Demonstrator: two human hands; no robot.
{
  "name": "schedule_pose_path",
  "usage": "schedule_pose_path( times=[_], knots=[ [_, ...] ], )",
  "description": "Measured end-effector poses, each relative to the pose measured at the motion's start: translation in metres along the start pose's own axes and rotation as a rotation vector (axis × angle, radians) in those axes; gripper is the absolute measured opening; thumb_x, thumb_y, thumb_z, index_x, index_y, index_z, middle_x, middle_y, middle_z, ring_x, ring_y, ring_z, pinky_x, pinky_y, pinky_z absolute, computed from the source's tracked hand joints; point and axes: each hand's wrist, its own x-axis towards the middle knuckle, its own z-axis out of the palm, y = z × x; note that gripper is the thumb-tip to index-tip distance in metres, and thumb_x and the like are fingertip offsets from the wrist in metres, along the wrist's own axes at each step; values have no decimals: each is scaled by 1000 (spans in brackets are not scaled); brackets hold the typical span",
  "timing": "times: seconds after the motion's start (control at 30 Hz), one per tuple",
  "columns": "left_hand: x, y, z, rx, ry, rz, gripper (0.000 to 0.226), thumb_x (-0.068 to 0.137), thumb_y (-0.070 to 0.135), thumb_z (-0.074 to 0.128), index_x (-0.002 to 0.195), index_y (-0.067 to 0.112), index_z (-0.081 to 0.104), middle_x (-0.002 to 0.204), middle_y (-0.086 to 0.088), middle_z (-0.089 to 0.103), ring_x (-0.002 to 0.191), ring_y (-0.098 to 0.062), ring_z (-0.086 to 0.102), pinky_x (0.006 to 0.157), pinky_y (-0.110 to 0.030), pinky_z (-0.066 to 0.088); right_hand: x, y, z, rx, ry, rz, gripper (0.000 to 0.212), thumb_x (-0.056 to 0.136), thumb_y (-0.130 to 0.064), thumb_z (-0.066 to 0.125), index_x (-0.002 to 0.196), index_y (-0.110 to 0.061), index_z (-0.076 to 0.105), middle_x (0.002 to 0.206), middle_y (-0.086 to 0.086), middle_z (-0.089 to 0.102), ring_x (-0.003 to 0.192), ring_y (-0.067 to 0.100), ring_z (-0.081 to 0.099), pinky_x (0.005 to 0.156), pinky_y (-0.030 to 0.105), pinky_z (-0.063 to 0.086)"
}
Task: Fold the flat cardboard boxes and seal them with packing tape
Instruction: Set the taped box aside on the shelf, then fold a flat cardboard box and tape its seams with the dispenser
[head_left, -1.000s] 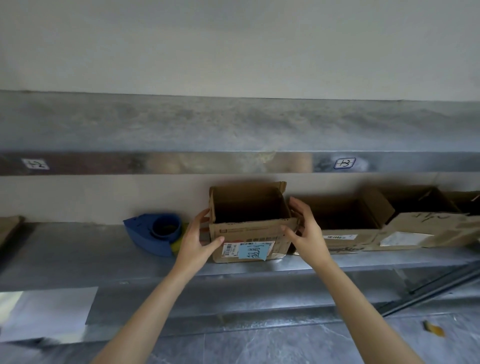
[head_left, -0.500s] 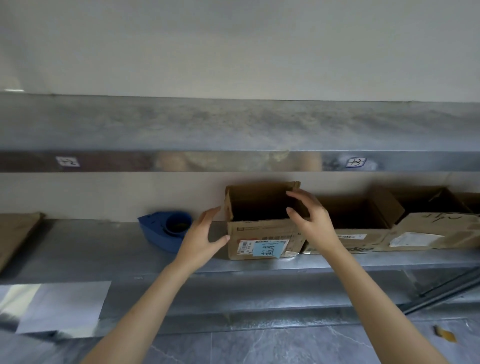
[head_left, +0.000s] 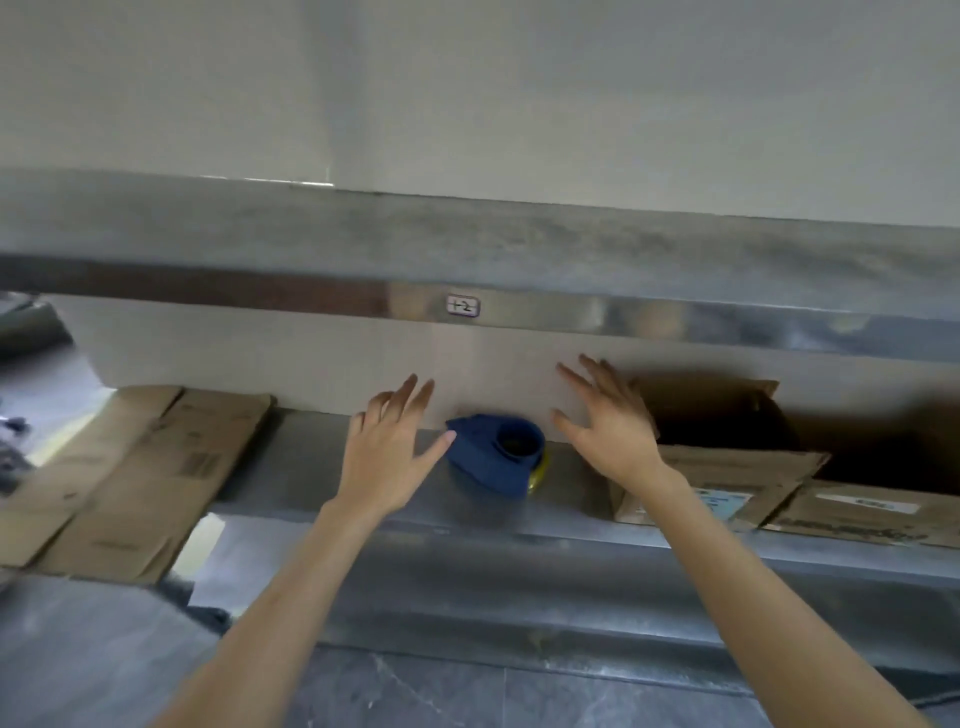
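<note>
Reaching forward in the head view, I hold both hands up over the lower steel shelf (head_left: 306, 457), and neither grips anything. My left hand (head_left: 387, 457) is spread, fingers straight and apart, palm turned away from me. Its thumb points right toward the blue tape dispenser (head_left: 488, 460); the thumb tip lies at the dispenser's left corner, and I cannot tell whether it touches. My right hand (head_left: 613, 436) is also spread wide with the fingers fanned upward, just to the right of the dispenser, so the dispenser sits between my two hands. A bit of yellow shows at the dispenser's lower right edge.

The flat cardboard boxes (head_left: 135, 467) lie stacked on the left end of the same shelf, well apart from my left hand, with their near ends hanging over the front edge. To the right, behind my right wrist, stands an open box (head_left: 737, 462) with its flaps out and a pale blue label (head_left: 719, 501) on its front. A second box (head_left: 872, 514) sits just beside it, farther right.

Above runs an upper shelf (head_left: 519, 244) of the same dull metal, with a small white tag (head_left: 462, 305) on its front lip. A pale wall (head_left: 519, 104) rises behind, and grey floor (head_left: 78, 649) shows below.
</note>
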Motion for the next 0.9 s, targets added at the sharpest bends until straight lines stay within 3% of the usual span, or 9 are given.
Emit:
schedule_pose_path(
  times=[0.17,0.33,0.47,0.9],
  knots=[
    [-25,-89,-26,20,-52,-89,91,80,79,7,158,32,19,166,7,15,148,-24,20,113,-44,23,18,-88,45,25,-80,-21,64,97,-47,53,154,-28,30,164,0,17,152,22,8,120,38,16],
    [-44,-160,-34,39,-61,-159,80,91,73,23,157,29,21,164,4,21,146,-26,20,113,-46,24,33,-154,84,37,-157,-58,65,98,-46,52,155,-27,28,165,2,16,152,23,5,121,39,17],
    [-50,-209,-30,21,-65,-222,74,96,67,34,158,30,18,165,6,18,147,-25,19,115,-47,24,48,-194,114,51,-248,-66,63,100,-48,47,156,-28,25,165,0,11,153,21,1,121,37,12],
    [-24,-345,-13,-52,-93,-356,74,94,67,37,157,34,18,166,6,16,148,-27,22,115,-49,27,106,-293,222,116,-431,-144,65,99,-46,50,156,-30,23,165,-2,12,152,19,3,122,39,13]
  ],
)
